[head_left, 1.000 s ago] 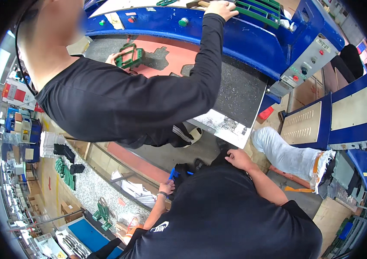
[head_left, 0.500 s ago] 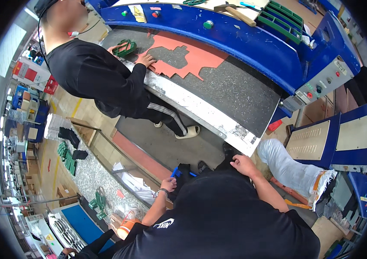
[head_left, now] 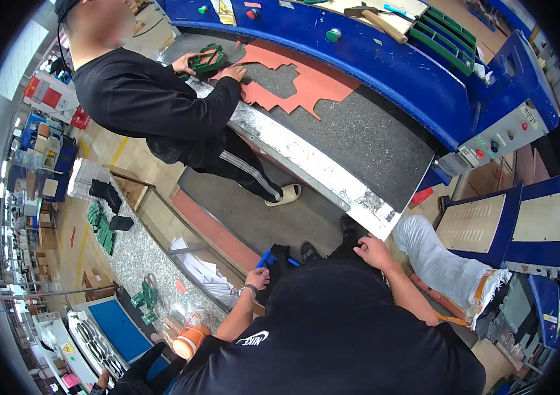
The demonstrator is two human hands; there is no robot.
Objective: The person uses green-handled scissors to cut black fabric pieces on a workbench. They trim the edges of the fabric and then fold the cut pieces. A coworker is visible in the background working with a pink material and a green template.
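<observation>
My left hand, with a band at the wrist, rests by my lap beside a blue-edged dark thing. Its fingers are curled in and I see nothing in them. Over my right knee lies my right hand, fingers loosely bent and a little apart, holding nothing. Ahead on the left, a co-worker in black grips a green cutting die on the dark press bed. The co-worker's other hand touches a salmon-coloured sheet with cut-out gaps.
A blue press beam spans the far side, with a wooden-handled hammer on top. The bed's white front edge ends near my knees. White papers and an orange tub are at my left. A grey-wrapped hose lies at right.
The co-worker's green die has turned and lies closer to the sheet, and the other hand has shifted along the sheet's edge. My hands stay put; the view has tilted slightly.
</observation>
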